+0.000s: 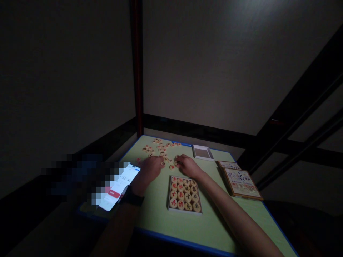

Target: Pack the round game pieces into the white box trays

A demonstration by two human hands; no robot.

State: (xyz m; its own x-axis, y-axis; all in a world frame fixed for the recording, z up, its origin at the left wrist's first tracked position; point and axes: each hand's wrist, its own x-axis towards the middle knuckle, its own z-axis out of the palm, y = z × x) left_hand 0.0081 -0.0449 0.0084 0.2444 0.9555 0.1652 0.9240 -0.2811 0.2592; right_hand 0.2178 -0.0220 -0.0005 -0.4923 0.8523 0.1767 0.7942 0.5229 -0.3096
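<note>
Round wooden pieces (162, 146) with red or black characters lie loose at the far left of the green table. My left hand (151, 167) is at their near edge, its fingertips by a black-marked piece. To its right, my right hand (187, 165) has its fingers curled at a piece (175, 163), and whether it grips it is unclear. Between the hands lies a red-marked piece (172, 167). Nearer to me, a white tray (184, 210) holds rows of pieces, red-marked on the left and black-marked on the right. A dark band is on my left wrist.
A lit phone (118, 189) lies at the left edge, beside my left forearm. An open white box part (203, 152) stands at the back. Two decorated boxes (242, 182) lie at the right. Blue edging (171, 237) borders the table.
</note>
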